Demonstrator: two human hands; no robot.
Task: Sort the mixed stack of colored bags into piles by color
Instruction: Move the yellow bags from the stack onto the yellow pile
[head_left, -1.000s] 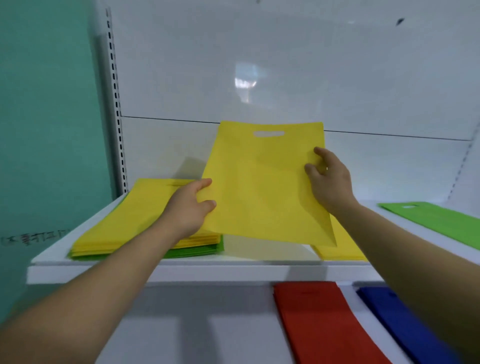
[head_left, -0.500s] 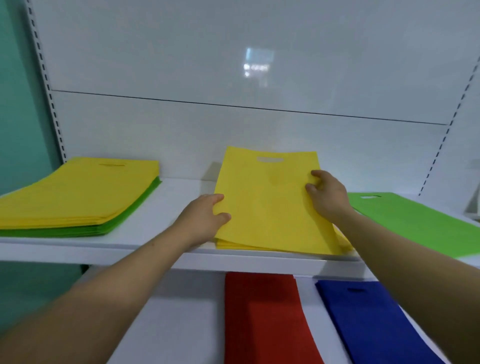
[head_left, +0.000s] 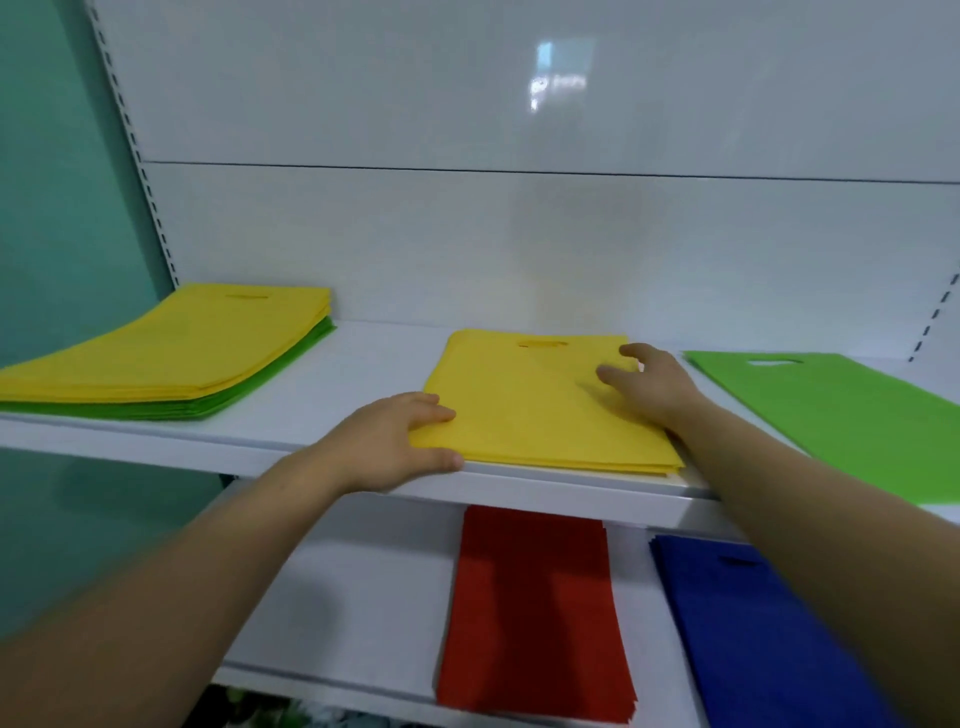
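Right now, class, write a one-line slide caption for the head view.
Left hand and right hand touch the yellow pile; mixed stack left, green bag right.

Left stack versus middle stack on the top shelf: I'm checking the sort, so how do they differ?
The left stack has green bags under its yellow ones; the middle stack shows only yellow. The left stack is thicker and untouched; the left hand and right hand touch the middle stack. Both are yellow on top.
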